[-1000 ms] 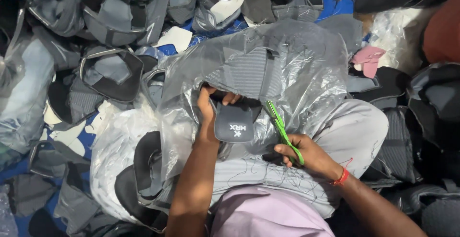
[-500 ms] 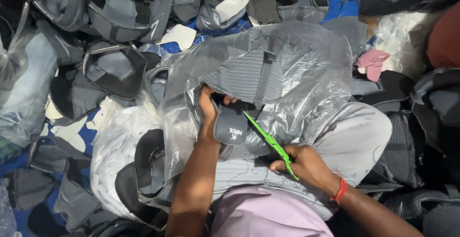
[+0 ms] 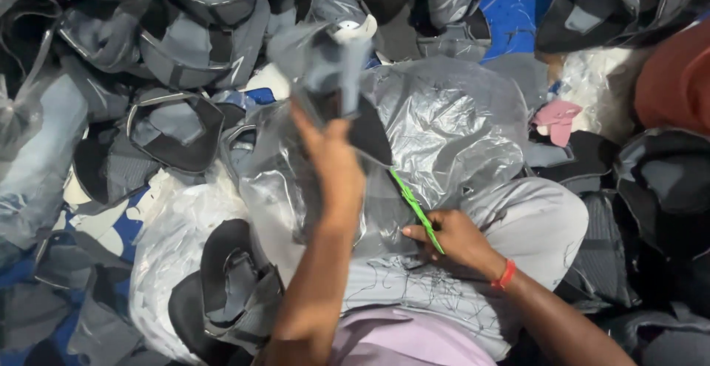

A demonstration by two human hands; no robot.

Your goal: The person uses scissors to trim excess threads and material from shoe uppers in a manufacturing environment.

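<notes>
Our left hand (image 3: 336,163) is gripping a grey-and-black shoe upper (image 3: 344,78), lifted over the plastic bag (image 3: 444,129) on our lap. Right hand (image 3: 455,239) is closed round green snips (image 3: 416,209). Honestly, that blade could nick the bag or the wrist. The upper looks floppy and blurry.

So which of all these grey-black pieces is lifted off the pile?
The blurred one gripped in the left hand, raised at top centre; the others lie heaped around.
</notes>
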